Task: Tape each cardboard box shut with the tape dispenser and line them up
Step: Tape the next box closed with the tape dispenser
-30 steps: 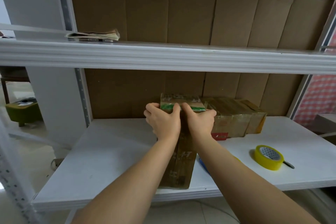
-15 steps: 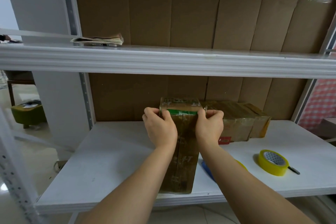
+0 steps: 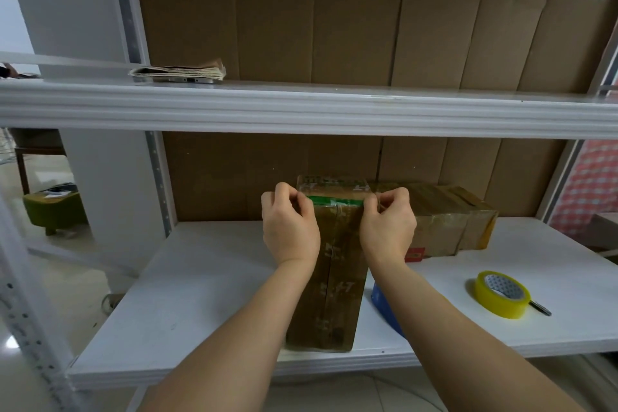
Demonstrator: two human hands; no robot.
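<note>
Cardboard box (image 3: 329, 284) on shelf (image 3: 200, 294), far edge pinched by both hands: left (image 3: 290, 227), right (image 3: 388, 227).

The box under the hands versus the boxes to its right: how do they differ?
The near box runs lengthwise from the shelf's front edge to the back; the boxes at the back right sit at the rear only. Left hand and right hand grip the near box; nothing touches the others. All are brown cardboard on the lower shelf.
</note>
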